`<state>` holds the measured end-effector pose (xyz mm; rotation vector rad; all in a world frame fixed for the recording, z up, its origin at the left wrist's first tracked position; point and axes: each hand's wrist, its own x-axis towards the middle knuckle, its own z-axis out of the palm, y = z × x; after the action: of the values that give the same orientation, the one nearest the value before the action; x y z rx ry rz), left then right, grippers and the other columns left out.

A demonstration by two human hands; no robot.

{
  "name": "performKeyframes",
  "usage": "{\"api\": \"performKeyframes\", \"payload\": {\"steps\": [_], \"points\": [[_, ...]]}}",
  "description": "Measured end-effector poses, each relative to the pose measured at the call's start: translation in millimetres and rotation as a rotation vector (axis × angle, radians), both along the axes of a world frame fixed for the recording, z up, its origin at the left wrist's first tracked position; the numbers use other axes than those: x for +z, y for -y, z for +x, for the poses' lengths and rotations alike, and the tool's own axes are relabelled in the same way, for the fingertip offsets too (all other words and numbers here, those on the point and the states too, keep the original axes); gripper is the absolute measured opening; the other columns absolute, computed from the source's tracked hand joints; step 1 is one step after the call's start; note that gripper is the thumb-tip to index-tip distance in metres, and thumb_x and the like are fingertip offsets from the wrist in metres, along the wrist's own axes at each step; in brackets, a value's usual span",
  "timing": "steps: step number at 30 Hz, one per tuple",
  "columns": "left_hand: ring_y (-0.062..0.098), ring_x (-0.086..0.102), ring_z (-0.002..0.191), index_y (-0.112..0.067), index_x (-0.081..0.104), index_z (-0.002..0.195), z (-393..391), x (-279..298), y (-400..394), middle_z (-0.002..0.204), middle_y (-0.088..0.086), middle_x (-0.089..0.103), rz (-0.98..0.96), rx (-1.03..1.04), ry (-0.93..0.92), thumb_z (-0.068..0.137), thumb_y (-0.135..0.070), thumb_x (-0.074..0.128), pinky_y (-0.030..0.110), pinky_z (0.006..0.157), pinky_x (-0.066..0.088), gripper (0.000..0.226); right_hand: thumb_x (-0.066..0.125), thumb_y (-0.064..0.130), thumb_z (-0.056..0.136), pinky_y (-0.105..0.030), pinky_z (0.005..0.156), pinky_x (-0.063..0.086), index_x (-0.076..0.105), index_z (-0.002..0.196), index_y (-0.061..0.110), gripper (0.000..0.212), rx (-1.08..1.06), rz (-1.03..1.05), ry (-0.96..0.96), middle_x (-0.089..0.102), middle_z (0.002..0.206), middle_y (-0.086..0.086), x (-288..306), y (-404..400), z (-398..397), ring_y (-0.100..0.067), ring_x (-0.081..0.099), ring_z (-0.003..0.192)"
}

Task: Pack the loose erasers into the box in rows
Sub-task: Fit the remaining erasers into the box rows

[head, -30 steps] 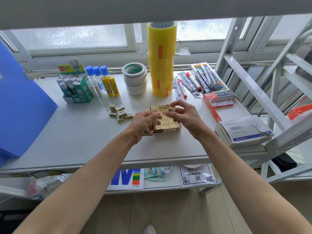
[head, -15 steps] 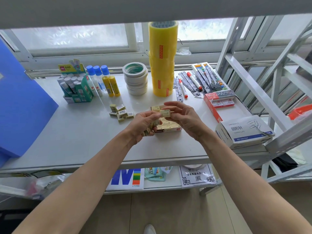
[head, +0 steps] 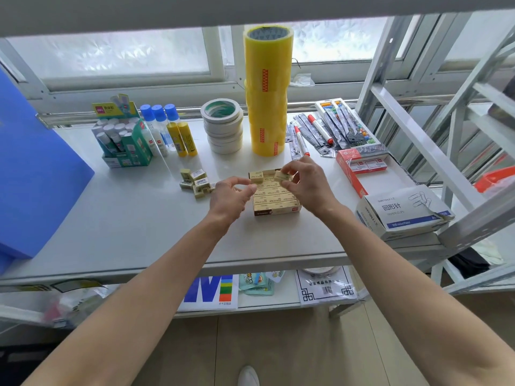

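The small cardboard box [head: 276, 195] between the hands is mostly filled in rows. The right hand [head: 309, 185] pinches a cream rectangular eraser [head: 282, 176] over its far end; the left hand [head: 231, 195] is curled, contents unclear. A small pile of loose erasers [head: 196, 182] remains beside the left hand.

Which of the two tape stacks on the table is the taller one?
The yellow tape stack is taller. It stands right of the white tape stack and rises well above it.

Right hand [head: 306, 182]: pinching a small cream wrapped eraser [head: 282, 176] over the far end of the open cardboard box [head: 276, 195].
Left hand [head: 231, 195]: hovering with curled fingers at the box's left edge; contents unclear.
Box: sitting on the white shelf table [head: 139, 218], holding rows of erasers.
Loose cream erasers [head: 196, 181]: lying in a small pile left of the box.
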<state>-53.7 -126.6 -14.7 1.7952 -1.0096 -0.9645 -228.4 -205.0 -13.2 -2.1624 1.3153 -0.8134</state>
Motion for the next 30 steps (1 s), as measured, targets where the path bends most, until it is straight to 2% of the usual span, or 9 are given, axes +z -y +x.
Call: {"api": "performKeyframes", "payload": {"steps": [3, 6, 12, 16, 20, 24, 26, 27, 30], "points": [[0.022, 0.065, 0.088, -0.022, 0.062, 0.125, 8.1, -8.8, 2.6, 0.101, 0.008, 0.069, 0.024, -0.029, 0.285, 0.086, -0.041, 0.068, 0.038, 0.084, 0.055, 0.043, 0.075, 0.017, 0.081, -0.029, 0.083, 0.049, 0.071, 0.105, 0.010, 0.025, 0.027, 0.002, -0.125, 0.051, 0.094, -0.001, -1.9, 15.9, 3.5, -0.016, 0.055, 0.080], [0.021, 0.064, 0.104, -0.021, 0.060, 0.129, 8.5, -12.0, 5.3, 0.115, 0.007, 0.068, 0.073, -0.080, 0.445, 0.085, -0.043, 0.067, 0.038, 0.093, 0.052, 0.050, 0.074, 0.015, 0.082, -0.028, 0.085, 0.048, 0.070, 0.107, 0.009, 0.026, 0.098, 0.001, -0.185, 0.051, 0.095, -0.001, -0.6, 24.3, 13.5, -0.016, 0.054, 0.084], [0.021, 0.062, 0.108, -0.026, 0.064, 0.122, 7.5, -10.4, 6.0, 0.120, 0.004, 0.066, 0.105, -0.111, 0.524, 0.085, -0.043, 0.064, 0.037, 0.091, 0.052, 0.041, 0.070, 0.005, 0.082, -0.038, 0.083, 0.054, 0.062, 0.102, 0.008, 0.021, 0.145, -0.025, -0.230, 0.059, 0.097, -0.005, -6.2, 29.7, 26.0, -0.019, 0.058, 0.083], [0.020, 0.063, 0.103, -0.028, 0.065, 0.120, 7.0, -9.7, 5.7, 0.116, 0.004, 0.068, 0.092, -0.123, 0.529, 0.085, -0.042, 0.064, 0.036, 0.087, 0.053, 0.038, 0.065, 0.001, 0.083, -0.038, 0.083, 0.052, 0.064, 0.090, 0.006, 0.009, 0.100, -0.057, -0.208, 0.055, 0.100, -0.009, -12.2, 28.5, 26.7, -0.021, 0.057, 0.085], [0.021, 0.062, 0.107, -0.029, 0.065, 0.119, 6.6, -10.4, 5.6, 0.118, 0.003, 0.067, 0.106, -0.117, 0.519, 0.085, -0.041, 0.064, 0.036, 0.089, 0.052, 0.036, 0.063, 0.001, 0.085, -0.036, 0.082, 0.051, 0.067, 0.089, 0.006, 0.008, 0.078, -0.070, -0.202, 0.055, 0.102, -0.010, -15.3, 26.3, 29.5, -0.024, 0.059, 0.088], [0.018, 0.063, 0.095, -0.027, 0.066, 0.117, 7.6, -9.3, 5.5, 0.105, 0.003, 0.067, 0.100, -0.120, 0.487, 0.085, -0.041, 0.065, 0.034, 0.084, 0.053, 0.035, 0.065, 0.006, 0.086, -0.039, 0.085, 0.052, 0.070, 0.091, 0.007, 0.007, 0.074, -0.068, -0.185, 0.056, 0.105, -0.010, -16.5, 26.0, 29.3, -0.025, 0.061, 0.090], [0.018, 0.063, 0.082, -0.023, 0.066, 0.114, 7.6, -7.0, 4.7, 0.095, 0.004, 0.068, 0.046, -0.081, 0.347, 0.087, -0.039, 0.065, 0.032, 0.072, 0.053, 0.031, 0.065, 0.012, 0.088, -0.039, 0.086, 0.052, 0.071, 0.095, 0.008, 0.010, 0.061, -0.056, -0.169, 0.055, 0.106, -0.008, -15.8, 24.7, 28.7, -0.023, 0.061, 0.088], [0.017, 0.060, 0.073, -0.018, 0.066, 0.112, 7.0, -3.9, 3.6, 0.092, 0.006, 0.068, 0.020, -0.043, 0.173, 0.090, -0.036, 0.063, 0.030, 0.063, 0.051, 0.029, 0.064, 0.015, 0.089, -0.038, 0.086, 0.052, 0.071, 0.097, 0.009, 0.012, 0.047, -0.050, -0.141, 0.055, 0.106, -0.007, -14.4, 22.9, 28.7, -0.021, 0.060, 0.085], [0.013, 0.052, 0.056, -0.007, 0.061, 0.109, 6.3, 10.8, -0.8, 0.087, 0.013, 0.065, 0.032, 0.049, -0.556, 0.097, -0.027, 0.056, 0.022, 0.042, 0.041, 0.024, 0.062, 0.022, 0.091, -0.037, 0.084, 0.053, 0.071, 0.100, 0.012, 0.016, 0.012, 0.015, 0.038, 0.058, 0.100, 0.000, -7.4, 13.7, 30.2, -0.018, 0.061, 0.083]]}}
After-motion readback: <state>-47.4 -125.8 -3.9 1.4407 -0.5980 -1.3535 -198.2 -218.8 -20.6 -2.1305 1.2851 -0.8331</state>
